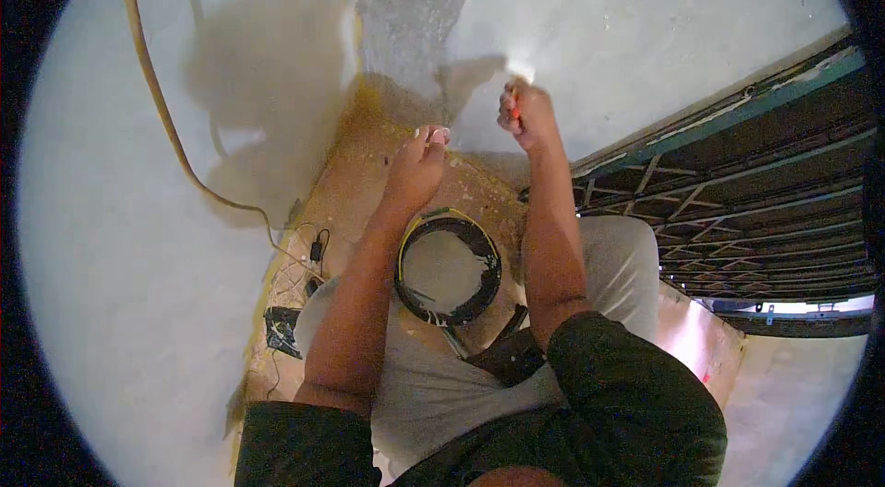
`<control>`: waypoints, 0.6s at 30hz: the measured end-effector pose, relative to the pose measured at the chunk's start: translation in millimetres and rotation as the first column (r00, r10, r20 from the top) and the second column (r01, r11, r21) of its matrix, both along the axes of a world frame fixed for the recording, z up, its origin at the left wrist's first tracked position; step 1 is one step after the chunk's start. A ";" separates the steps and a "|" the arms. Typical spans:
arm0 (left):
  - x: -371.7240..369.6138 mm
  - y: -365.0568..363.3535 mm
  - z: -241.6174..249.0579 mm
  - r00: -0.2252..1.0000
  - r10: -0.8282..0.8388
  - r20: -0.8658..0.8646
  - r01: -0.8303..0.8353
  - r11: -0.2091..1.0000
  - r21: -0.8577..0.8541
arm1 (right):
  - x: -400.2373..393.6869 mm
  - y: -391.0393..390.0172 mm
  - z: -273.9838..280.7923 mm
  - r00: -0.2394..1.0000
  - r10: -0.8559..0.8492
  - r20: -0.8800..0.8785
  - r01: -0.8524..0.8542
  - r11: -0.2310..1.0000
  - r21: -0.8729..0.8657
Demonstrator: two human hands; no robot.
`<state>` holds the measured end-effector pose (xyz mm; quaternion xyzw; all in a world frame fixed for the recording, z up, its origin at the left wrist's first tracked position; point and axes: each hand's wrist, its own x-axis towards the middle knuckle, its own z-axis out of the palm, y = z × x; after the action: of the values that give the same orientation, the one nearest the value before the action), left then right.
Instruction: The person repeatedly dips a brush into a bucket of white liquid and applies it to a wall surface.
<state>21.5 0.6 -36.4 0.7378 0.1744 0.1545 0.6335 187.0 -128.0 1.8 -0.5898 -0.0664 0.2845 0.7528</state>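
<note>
My right hand (pixel 527 114) is closed around the red handle of a paintbrush (pixel 520 72). Its pale head is blurred and meets the wall (pixel 645 35) where a white coat borders bare grey. My left hand (pixel 422 164) is held lower, near the wall's foot, with its fingers curled in. Something small and pinkish-white shows at those fingertips, but I cannot make out what it is. Between my forearms, on the floor, stands a round black bucket (pixel 403 280) with whitish paint inside and smears around its rim.
A tan cable (pixel 157 91) hangs along the left wall and runs to a small black adapter (pixel 317 250) on the stained floor (pixel 355 178). Black plastic (pixel 281 330) lies by the left wall. A dark folding metal gate (pixel 719 211) stands at the right. My bent knees flank the bucket.
</note>
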 end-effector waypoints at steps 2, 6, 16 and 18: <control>-2.5 1.3 4.2 0.999 0.011 -0.038 -0.005 0.988 0.153 | -28.4 9.5 44.7 0.996 -0.016 0.091 0.015 1.000 0.013; -1.6 0.4 -2.0 0.999 0.040 -0.022 -0.036 0.988 0.153 | -42.2 17.6 55.9 0.812 -0.184 0.553 0.269 0.960 -0.074; -4.6 0.4 10.4 0.999 0.048 -0.022 -0.042 0.977 0.208 | 4.2 10.3 -227.9 0.587 0.084 0.805 0.606 0.614 -0.506; -6.1 1.8 8.5 0.997 0.054 -0.053 -0.041 0.974 0.221 | -14.8 14.0 -239.9 0.803 0.032 0.595 0.440 0.642 -0.628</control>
<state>15.4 2.4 -27.9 0.8032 0.1923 0.1663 0.5387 172.1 -114.1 -238.1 -0.9024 -0.0901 0.0102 0.4212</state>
